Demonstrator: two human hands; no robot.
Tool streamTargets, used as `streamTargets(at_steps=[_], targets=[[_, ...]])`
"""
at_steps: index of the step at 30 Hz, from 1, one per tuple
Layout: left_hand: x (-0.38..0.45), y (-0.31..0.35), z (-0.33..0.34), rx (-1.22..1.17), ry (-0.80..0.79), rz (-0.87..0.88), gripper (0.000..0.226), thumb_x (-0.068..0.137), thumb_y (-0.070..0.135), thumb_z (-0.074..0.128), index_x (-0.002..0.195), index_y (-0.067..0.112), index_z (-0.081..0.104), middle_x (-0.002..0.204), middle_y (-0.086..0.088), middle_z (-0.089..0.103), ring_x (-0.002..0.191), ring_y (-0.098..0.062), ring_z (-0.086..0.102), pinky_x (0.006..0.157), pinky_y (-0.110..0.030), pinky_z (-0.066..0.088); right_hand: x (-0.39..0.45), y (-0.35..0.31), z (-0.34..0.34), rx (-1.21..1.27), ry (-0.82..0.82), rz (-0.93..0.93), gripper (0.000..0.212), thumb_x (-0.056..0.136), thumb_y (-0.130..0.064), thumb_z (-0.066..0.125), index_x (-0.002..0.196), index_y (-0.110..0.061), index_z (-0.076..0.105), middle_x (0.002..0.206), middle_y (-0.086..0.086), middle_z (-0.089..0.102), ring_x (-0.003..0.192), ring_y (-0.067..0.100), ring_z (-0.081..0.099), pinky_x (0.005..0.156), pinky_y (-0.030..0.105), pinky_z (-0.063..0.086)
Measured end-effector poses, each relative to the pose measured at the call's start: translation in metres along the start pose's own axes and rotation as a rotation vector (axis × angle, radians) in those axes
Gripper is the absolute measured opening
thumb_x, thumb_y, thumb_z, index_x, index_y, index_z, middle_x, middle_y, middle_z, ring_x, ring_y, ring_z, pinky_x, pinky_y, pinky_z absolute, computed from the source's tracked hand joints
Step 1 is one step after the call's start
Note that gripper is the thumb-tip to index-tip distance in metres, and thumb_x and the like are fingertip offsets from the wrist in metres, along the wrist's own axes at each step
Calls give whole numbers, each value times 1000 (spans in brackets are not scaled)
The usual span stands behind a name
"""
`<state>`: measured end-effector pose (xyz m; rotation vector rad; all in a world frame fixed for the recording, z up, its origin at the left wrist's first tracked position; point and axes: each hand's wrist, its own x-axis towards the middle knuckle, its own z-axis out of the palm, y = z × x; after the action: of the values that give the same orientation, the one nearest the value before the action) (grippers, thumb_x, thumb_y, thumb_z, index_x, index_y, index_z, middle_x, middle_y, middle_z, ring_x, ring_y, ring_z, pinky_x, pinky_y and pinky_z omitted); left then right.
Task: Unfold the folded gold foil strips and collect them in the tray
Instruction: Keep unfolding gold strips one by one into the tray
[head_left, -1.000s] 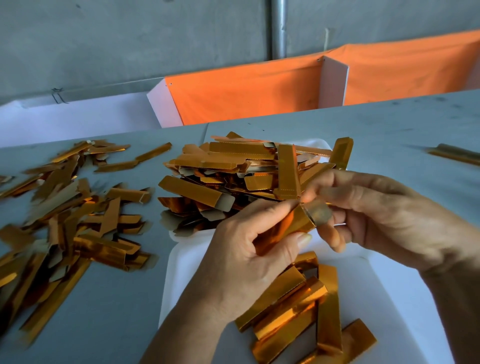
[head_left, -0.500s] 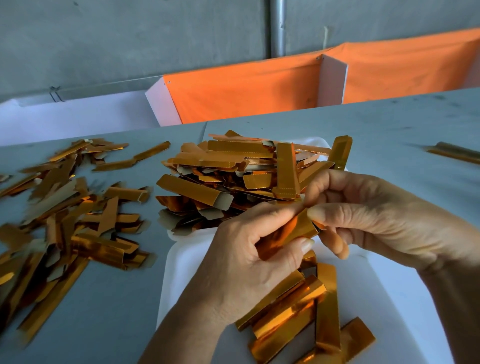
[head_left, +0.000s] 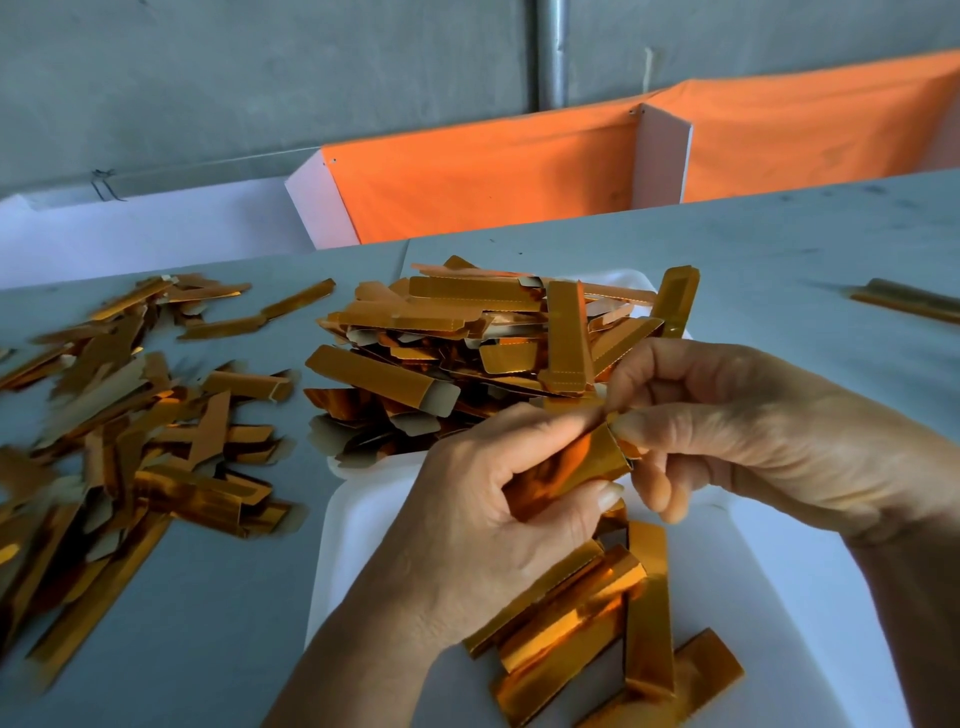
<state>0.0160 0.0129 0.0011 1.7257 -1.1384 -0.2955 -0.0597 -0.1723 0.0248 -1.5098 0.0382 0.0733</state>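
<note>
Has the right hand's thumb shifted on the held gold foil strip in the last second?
Yes. The right hand thumb has slid up the gold foil strip end, toward the heaped strips in the far white tray.

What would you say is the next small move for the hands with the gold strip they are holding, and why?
Probably open the end flap fully with the right hand while the left hand steadies the gold strip. Both hands pinch it above the white tray, and its end still looks tucked, so dropping it in seems premature.
</note>
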Motion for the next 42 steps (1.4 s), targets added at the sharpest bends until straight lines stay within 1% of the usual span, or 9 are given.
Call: streamTargets(at_steps=[5,11,17,20,24,28,31,35,42], targets=[[0,-2,-1,35,-10,-12,44,82,30,63,125,27,59,108,15,63,104,-4,61,81,-17,52,2,0,4,-139,40,4,35,63,-20,68,90,-1,57,60,15,66,50,24,64,47,24,53],[1,-1,1,153,-37,24,40,84,33,59,123,21,62,98,12,58,89,-6,60,68,-10,46,1,-2,5,-189,27,24,35,60,-21,70,87,-3,57,60,14,65,52,24,64,48,24,52],[2,0,4,310,-43,78,47,88,40,50,132,24,54,100,12,51,88,-7,56,68,-15,48,6,4,8,-333,114,17,15,79,5,65,82,-7,57,57,8,62,48,19,59,48,23,48],[2,0,3,274,-21,72,45,88,36,51,132,26,53,99,14,52,85,-6,57,64,-11,45,3,3,8,-257,83,-35,13,82,-3,69,77,-12,62,58,9,62,49,19,59,49,22,48],[2,1,3,237,-18,80,46,88,34,55,133,27,52,99,14,53,85,-6,57,64,-9,43,1,2,2,-58,-31,-47,7,74,-11,65,73,-17,68,65,18,59,50,20,58,48,21,48],[2,2,3,235,-14,91,43,88,33,56,131,25,55,98,16,53,82,-5,57,63,-8,42,3,6,-2,-103,-39,-40,8,72,-11,69,76,-18,68,81,33,59,47,16,55,47,20,45],[3,3,4,231,-20,108,41,90,35,55,130,24,56,97,15,53,82,-5,57,63,-6,41,5,10,-6,-58,-73,-57,15,71,-10,79,78,-15,68,77,20,60,46,13,51,44,19,42],[2,4,5,223,-43,121,37,91,33,54,127,22,57,94,15,52,79,-3,55,61,-5,38,3,10,-9,64,-155,-57,7,72,-14,69,78,-14,67,71,8,61,48,12,50,47,18,43],[1,1,6,300,-7,136,52,88,45,46,134,22,51,102,16,52,94,-4,56,70,-11,48,5,9,-3,-67,-45,-34,13,69,-6,65,75,-18,65,92,39,57,46,12,50,46,20,41]])
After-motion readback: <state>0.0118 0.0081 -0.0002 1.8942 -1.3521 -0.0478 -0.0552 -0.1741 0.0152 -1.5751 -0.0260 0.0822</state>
